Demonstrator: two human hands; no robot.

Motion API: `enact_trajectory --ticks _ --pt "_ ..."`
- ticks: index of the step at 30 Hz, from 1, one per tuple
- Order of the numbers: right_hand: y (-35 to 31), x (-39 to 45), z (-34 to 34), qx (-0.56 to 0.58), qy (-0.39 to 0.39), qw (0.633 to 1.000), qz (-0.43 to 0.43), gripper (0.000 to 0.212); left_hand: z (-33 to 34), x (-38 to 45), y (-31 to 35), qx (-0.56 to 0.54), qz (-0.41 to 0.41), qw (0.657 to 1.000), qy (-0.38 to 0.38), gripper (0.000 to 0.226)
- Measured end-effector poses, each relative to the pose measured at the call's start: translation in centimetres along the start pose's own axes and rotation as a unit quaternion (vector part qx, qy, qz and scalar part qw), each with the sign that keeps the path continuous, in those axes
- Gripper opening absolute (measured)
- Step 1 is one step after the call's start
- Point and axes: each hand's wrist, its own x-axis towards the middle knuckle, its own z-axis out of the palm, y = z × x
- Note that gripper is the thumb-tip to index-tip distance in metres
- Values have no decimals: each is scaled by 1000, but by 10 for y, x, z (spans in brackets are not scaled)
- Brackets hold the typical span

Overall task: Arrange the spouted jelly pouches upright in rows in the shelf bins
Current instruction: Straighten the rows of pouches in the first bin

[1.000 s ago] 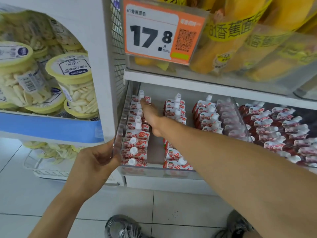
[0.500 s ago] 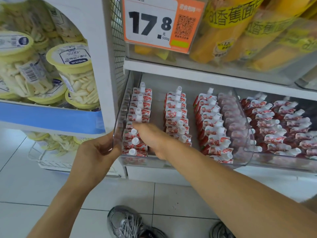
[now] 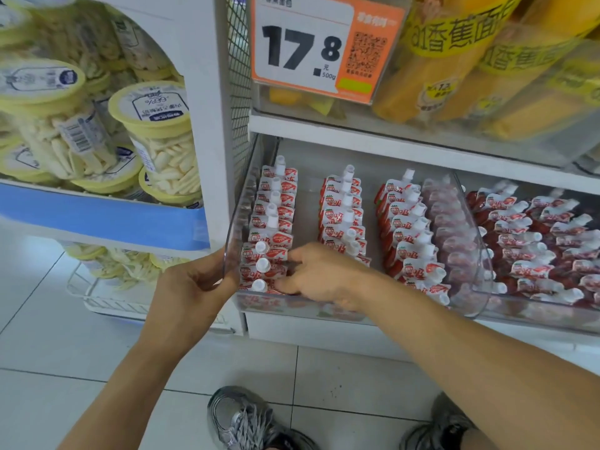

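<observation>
White tile floor (image 3: pixel 65 352) under me, my grey shoes (image 3: pixel 250 420) at 6 o'clock. My left hand (image 3: pixel 191 293) grips the front-left corner of the clear bin (image 3: pixel 238 222), fingers curled round its wall. My right hand (image 3: pixel 321 274) is inside the bin at its front, fingers loosely bent and pressed against the nearest pouches (image 3: pixel 268 251) of the left row; can't tell if it pinches one. Three rows of pouches stand upright in this bin, spouts up. At 3 o'clock a second bin (image 3: pixel 535 316) holds more pouches, leaning. At 12 o'clock, orange price tag (image 3: pixel 311 43). At 10 o'clock, yellow-lidded tubs (image 3: pixel 156 131).
</observation>
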Motion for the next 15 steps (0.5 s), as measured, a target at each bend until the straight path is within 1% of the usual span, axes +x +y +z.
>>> enact_trajectory --ticks 1,2,4,6,8,9,10,12,13,15 --pt "-2 -2 -7 9 13 1000 9 42 0 0 1 -2 0 1000 2 28" --pt "-7 -2 -12 40 49 998 5 46 0 0 1 -3 -1 1000 6 27" --pt "-15 8 -13 147 131 980 -17 49 1 -1 0 -2 -4 1000 12 26" --pt "-21 24 4 247 150 957 -25 48 2 0 -1 2 -8 1000 15 26" --pt "-17 48 21 309 152 939 -17 47 1 2 -2 18 -4 1000 13 27" --pt "-15 58 24 325 146 934 -5 46 1 4 -3 30 0 1000 9 27" --pt "-13 62 23 340 123 932 5 49 0 6 -4 38 1 999 6 26" --pt "-10 66 12 311 83 947 10 61 0 7 -4 41 -1 999 -1 23" --pt "-10 69 5 283 96 954 12 65 -1 8 -4 40 -2 999 -6 22" --pt "-19 81 -13 254 193 948 14 62 -2 8 -3 32 -7 999 -10 21"
